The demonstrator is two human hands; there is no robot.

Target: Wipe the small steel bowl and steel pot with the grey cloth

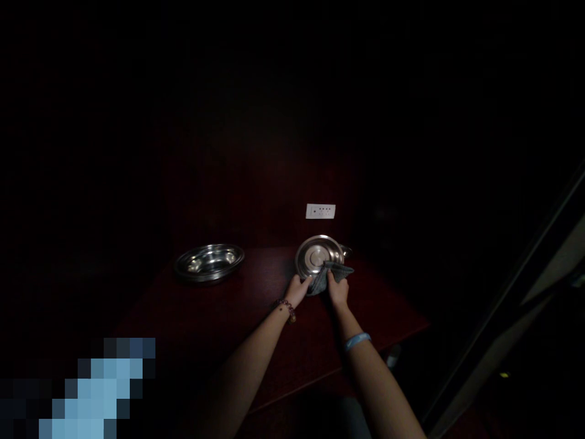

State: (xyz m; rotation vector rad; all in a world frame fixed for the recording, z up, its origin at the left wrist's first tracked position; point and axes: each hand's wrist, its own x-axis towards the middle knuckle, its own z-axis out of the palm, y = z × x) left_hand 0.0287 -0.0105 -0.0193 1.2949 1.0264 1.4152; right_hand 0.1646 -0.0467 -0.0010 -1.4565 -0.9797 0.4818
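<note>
A shiny round metal plate or shallow bowl is tilted up with its inside towards me, above the dark red table. At its lower left edge my left hand, with a beaded bracelet on the wrist, is closed on the rim. My right hand, below a light blue wristband, is closed on a grey-blue cloth. The cloth lies against the lower right part of the metal dish, and one corner sticks out to the right.
Stacked metal dishes stand on the left of the dark red table. Another metal item is partly hidden behind the held dish. A white socket panel is on the wall. The surroundings are very dark.
</note>
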